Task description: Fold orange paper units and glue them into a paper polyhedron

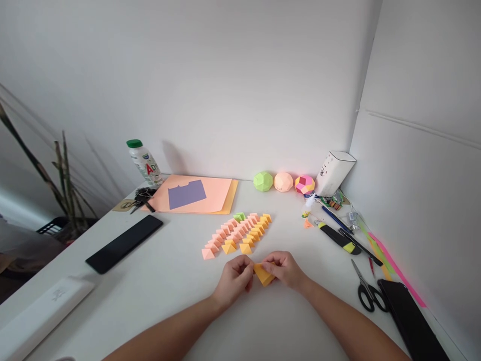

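My left hand (237,278) and my right hand (284,269) meet low over the white table, with a folded orange paper piece (264,275) between them. The fingers of my right hand pinch its upper right side. My left thumb and forefinger close on its left corner. Just beyond my hands stand slanting rows of small folded paper pieces: pink ones (224,230), orange ones (257,232) and a few green ones (239,216). Parts of the held piece are hidden behind my fingers.
Three paper balls (283,182) line the wall near a white box (335,173). Scissors (367,288), a utility knife (338,238), a glue bottle (308,205) and a black phone (409,316) lie right. Left are paper sheets (221,195), a bottle (145,163) and a black slab (125,244).
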Motion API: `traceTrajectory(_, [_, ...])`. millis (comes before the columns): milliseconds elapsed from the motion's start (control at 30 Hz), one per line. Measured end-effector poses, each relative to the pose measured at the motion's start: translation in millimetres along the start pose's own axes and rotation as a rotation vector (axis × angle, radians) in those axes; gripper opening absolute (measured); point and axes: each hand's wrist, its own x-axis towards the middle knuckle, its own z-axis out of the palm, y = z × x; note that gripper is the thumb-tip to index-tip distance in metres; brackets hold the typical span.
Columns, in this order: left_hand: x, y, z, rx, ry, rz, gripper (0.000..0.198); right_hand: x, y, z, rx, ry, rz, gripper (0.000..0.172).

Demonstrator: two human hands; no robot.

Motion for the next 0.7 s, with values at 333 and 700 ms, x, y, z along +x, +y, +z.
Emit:
traceTrajectory(333, [0.3, 1.7, 2.6, 0.001, -0.085, -0.046, 0.026, -1.3, 0.9, 3.6, -0.189, 0.052, -0.141, 0.021])
traceTrajectory(700, [1.4, 6.6, 2.4, -0.058, -0.053, -0.075, 0.029, -3.3, -0.2, 5.0, -0.045, 0.078, -0.113, 0.024])
